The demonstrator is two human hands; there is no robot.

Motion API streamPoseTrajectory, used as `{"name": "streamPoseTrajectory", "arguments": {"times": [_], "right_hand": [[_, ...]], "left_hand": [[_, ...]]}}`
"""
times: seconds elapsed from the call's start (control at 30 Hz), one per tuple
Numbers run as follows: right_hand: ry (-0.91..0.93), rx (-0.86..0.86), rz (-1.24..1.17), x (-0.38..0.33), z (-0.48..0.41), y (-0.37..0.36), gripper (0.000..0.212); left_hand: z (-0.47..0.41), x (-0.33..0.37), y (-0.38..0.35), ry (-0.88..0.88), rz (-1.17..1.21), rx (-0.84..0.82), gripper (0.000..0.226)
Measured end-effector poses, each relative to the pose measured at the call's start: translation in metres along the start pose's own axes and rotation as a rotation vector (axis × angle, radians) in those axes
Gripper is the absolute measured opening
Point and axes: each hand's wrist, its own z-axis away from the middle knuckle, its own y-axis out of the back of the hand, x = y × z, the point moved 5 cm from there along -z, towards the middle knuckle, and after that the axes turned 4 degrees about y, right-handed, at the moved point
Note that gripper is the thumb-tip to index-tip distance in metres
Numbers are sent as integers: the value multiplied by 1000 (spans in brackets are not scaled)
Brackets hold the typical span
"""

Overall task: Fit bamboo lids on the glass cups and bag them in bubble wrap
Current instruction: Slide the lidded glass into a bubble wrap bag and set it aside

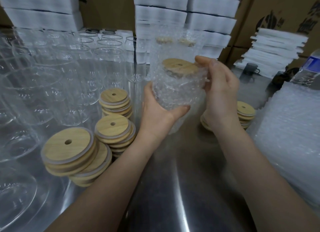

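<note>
A glass cup (174,93) with a round bamboo lid (180,66) on top sits inside a clear bubble wrap bag (161,72), held above the steel table. My left hand (161,110) grips the cup's lower body through the bag from below. My right hand (220,91) holds the bag's right side near the lid, with its fingers curled on the wrap. The bag's open end stands up above the lid.
Many empty glass cups (69,79) crowd the left side. Stacks of bamboo lids (69,150) lie at front left, with more lids (245,110) behind my right wrist. A pile of bubble wrap bags (290,136) sits at right. White boxes (161,15) and cartons stand behind.
</note>
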Motion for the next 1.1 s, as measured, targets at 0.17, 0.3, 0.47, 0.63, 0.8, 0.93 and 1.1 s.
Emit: {"name": "streamPoseTrajectory", "arguments": {"times": [0.17,0.3,0.47,0.63,0.8,0.93,1.1], "right_hand": [[-66,84,-328,5,-8,10,30],[-171,34,-289,15,-10,8,37],[-284,-167,-188,21,-4,-7,44],[-254,-196,-147,17,-1,-7,26],[-238,-182,-186,19,-2,-3,19],[-247,-196,-241,19,-3,-4,13],[-203,-180,-273,15,-3,-1,10]], "left_hand": [[0,-1,1,13,89,-38,85],[0,7,3,-8,106,-32,87],[-1,17,10,-76,88,50,80],[0,23,18,-141,229,162,45],[-2,26,21,-194,255,176,18],[-6,26,28,-176,218,215,9],[-4,32,32,-199,244,260,19]]}}
